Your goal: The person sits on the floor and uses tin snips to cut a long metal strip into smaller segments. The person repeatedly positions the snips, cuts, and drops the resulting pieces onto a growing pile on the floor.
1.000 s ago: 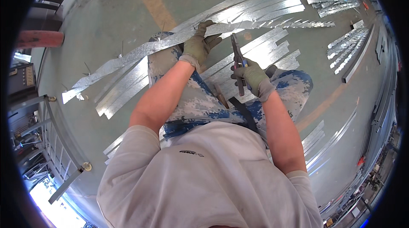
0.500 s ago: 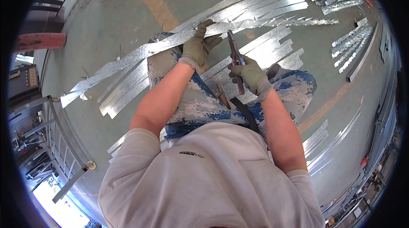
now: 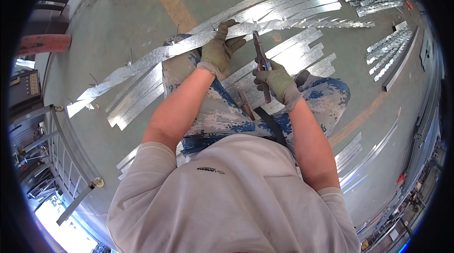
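Across my raised left knee lies a long galvanized metal strip (image 3: pixel 149 63), with thin spikes standing up along it. My left hand (image 3: pixel 217 54), in a greenish work glove, grips the strip near its middle, thumb and fingers on its edge. In my gloved right hand (image 3: pixel 278 82) is a pair of pliers (image 3: pixel 258 47) with dark jaws and red and blue on the handles. The jaws point up and away from me, close to the strip's near edge; I cannot tell whether they touch it. The handles are partly hidden by my fingers.
Flat metal strips (image 3: pixel 283 5) lie fanned out beyond my hands, and more flat strips (image 3: pixel 288 57) lie beneath. Spiked strips (image 3: pixel 392 47) are grouped at the right beside a metal bar (image 3: pixel 402 59). A wheeled metal frame (image 3: pixel 71 161) stands at the left, near a red cylinder (image 3: pixel 45 43).
Both hands keep nearly the same place and grip. The whole view has shifted very slightly; the strip and the pliers show no clear movement of their own.
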